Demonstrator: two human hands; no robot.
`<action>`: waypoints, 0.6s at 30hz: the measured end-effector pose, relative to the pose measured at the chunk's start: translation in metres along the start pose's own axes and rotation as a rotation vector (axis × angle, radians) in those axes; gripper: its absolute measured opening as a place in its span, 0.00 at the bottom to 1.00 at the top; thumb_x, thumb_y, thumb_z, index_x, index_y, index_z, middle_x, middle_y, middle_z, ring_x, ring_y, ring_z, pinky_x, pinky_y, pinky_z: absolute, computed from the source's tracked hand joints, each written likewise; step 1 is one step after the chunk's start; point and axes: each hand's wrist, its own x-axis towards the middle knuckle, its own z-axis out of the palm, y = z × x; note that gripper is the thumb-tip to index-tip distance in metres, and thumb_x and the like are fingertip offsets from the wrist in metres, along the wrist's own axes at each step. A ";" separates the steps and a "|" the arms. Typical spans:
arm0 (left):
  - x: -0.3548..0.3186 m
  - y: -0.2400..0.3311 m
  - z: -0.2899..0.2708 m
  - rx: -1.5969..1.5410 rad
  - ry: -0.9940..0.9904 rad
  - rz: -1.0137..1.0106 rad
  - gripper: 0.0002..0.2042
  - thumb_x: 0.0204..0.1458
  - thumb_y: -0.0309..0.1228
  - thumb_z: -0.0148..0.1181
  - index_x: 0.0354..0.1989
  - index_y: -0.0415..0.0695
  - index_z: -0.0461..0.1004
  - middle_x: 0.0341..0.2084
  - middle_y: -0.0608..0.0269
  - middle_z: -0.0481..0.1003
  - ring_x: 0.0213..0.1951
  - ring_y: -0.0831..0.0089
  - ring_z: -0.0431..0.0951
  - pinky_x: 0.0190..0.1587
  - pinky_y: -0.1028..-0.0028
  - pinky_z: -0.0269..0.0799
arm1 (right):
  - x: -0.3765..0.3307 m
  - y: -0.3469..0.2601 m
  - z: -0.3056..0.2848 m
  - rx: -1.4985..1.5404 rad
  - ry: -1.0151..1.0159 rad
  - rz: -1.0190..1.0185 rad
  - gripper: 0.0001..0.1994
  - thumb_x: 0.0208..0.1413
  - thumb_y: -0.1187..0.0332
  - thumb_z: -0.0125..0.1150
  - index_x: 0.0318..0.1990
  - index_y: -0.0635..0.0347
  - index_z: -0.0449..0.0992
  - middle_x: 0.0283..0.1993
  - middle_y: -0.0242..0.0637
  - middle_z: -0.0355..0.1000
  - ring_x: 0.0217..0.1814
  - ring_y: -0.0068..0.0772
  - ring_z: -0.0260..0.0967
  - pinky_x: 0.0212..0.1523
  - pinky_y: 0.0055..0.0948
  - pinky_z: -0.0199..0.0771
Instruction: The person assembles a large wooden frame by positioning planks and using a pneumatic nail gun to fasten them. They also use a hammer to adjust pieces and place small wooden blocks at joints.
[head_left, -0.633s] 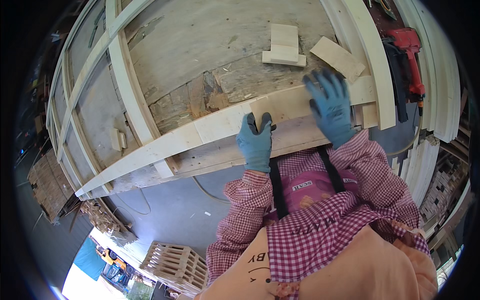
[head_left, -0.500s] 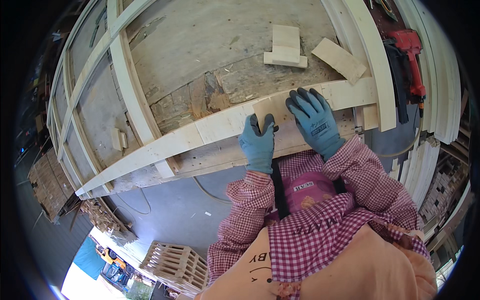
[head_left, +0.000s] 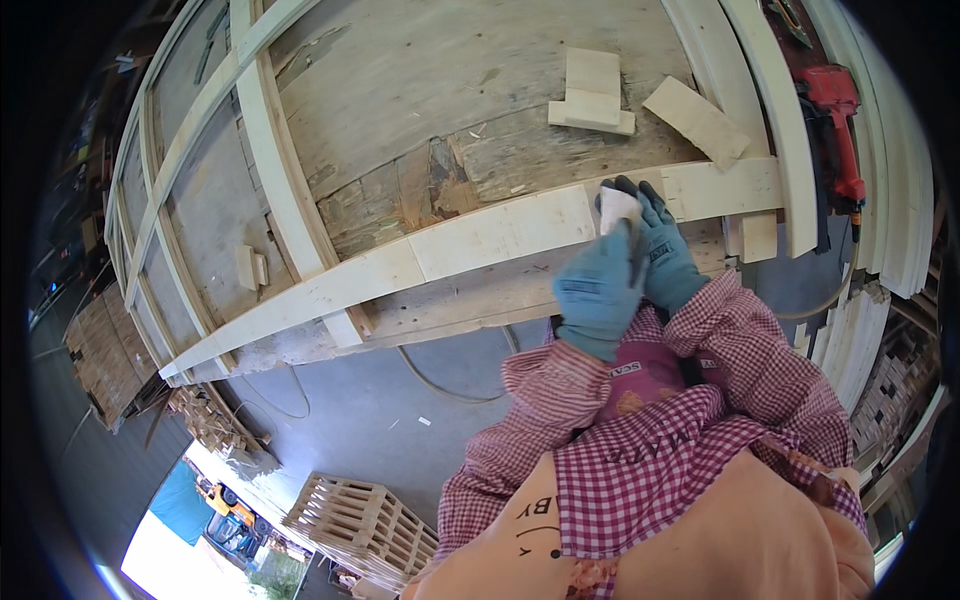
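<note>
My left hand (head_left: 598,300), in a blue work glove with dark fingertips, is smeared by motion. It grips a small pale wooden block (head_left: 620,205), tilted up from the long board. My right hand (head_left: 668,255), gloved alike, is close beside it; its fingers curl at the block's far side, partly hidden by the left hand. Both hands are over the right part of the long pale wooden board (head_left: 490,233), which forms the near edge of a large slatted frame. A joint line in the board shows just left of the block.
Loose wood offcuts (head_left: 595,85) and another flat piece (head_left: 697,120) lie on the worn panel inside the frame. At the right a red nail gun (head_left: 835,130) rests beside stacked pale boards (head_left: 885,160). A slatted wooden crate (head_left: 360,525) and a hose (head_left: 440,388) are on the floor.
My left hand has moved right to meet the right hand, lifting the small block off the board. The right hand's fingers, earlier spread on the board, are now curled nearer the block.
</note>
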 end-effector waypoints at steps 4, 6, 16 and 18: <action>-0.006 0.006 0.017 0.068 0.043 0.029 0.16 0.47 0.35 0.63 0.43 0.44 0.73 0.25 0.59 0.76 0.23 0.59 0.76 0.25 0.65 0.70 | 0.002 0.020 0.032 0.826 0.191 -0.019 0.31 0.54 0.58 0.47 0.66 0.55 0.55 0.71 0.37 0.47 0.75 0.37 0.38 0.73 0.37 0.33; -0.008 0.000 0.011 0.036 0.072 0.041 0.15 0.48 0.35 0.64 0.43 0.45 0.73 0.25 0.60 0.76 0.23 0.59 0.76 0.24 0.66 0.70 | 0.000 0.020 0.022 0.472 0.143 -0.027 0.31 0.53 0.59 0.49 0.66 0.55 0.55 0.71 0.37 0.47 0.75 0.37 0.39 0.73 0.37 0.35; -0.076 -0.081 -0.036 -0.596 0.270 -0.479 0.12 0.51 0.18 0.59 0.45 0.33 0.70 0.32 0.59 0.77 0.32 0.73 0.79 0.34 0.77 0.75 | -0.010 0.008 -0.034 -0.174 0.330 -0.031 0.35 0.46 0.64 0.61 0.65 0.52 0.58 0.70 0.38 0.50 0.72 0.42 0.45 0.69 0.42 0.46; -0.082 -0.083 -0.042 -0.720 0.285 -0.629 0.09 0.53 0.20 0.58 0.42 0.33 0.71 0.26 0.66 0.74 0.24 0.83 0.72 0.33 0.79 0.74 | -0.011 0.012 -0.030 -0.238 0.263 -0.017 0.36 0.45 0.64 0.62 0.65 0.52 0.58 0.71 0.37 0.48 0.73 0.42 0.43 0.71 0.43 0.42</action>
